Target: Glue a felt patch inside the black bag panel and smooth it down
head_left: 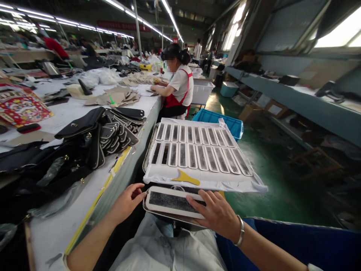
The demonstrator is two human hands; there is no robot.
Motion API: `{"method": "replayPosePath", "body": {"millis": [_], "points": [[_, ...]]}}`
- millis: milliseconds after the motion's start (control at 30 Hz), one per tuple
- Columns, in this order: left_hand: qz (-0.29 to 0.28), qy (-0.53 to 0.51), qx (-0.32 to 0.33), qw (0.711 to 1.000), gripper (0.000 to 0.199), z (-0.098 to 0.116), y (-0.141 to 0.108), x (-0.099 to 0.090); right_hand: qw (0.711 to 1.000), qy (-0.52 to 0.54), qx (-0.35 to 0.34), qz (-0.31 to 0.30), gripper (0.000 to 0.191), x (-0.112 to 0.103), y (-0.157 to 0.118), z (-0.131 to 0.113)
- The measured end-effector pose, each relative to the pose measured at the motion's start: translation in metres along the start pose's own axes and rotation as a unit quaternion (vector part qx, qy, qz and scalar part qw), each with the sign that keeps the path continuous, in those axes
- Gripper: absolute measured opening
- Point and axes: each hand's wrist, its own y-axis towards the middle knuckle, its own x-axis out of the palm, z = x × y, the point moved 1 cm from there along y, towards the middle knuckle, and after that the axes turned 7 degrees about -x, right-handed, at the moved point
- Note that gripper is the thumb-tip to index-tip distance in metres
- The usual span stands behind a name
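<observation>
A long panel [172, 201] with rounded corners, a pale border and a dark speckled middle lies crosswise just above my lap. My right hand [216, 212] covers its right end, fingers over the top and thumb at the near edge. At the left end is my left hand [128, 201], its fingers curved and thumb apart from the index finger; whether its fingertips touch the panel I cannot tell. Beyond, a white cloth-covered board [160, 177] bears two rows of similar smaller panels [200, 158]. A yellow flat scraper-like tool [186, 177] lies on the board's near edge.
To the left, a long table [67, 218] holds black bag pieces [79, 124] and a pile of dark straps [118, 131]. A person in a red apron [182, 88] sits farther along it. A blue crate [234, 128] stands behind the board; another blue container [282, 241] is at lower right.
</observation>
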Motion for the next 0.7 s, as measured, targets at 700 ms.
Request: {"method": "replayPosePath", "body": {"millis": [700], "points": [[-0.009,0.262,0.132,0.956,0.038,0.018,-0.009,0.011,0.993,-0.043,0.020,-0.108,0.075,0.003,0.004,-0.027]]}}
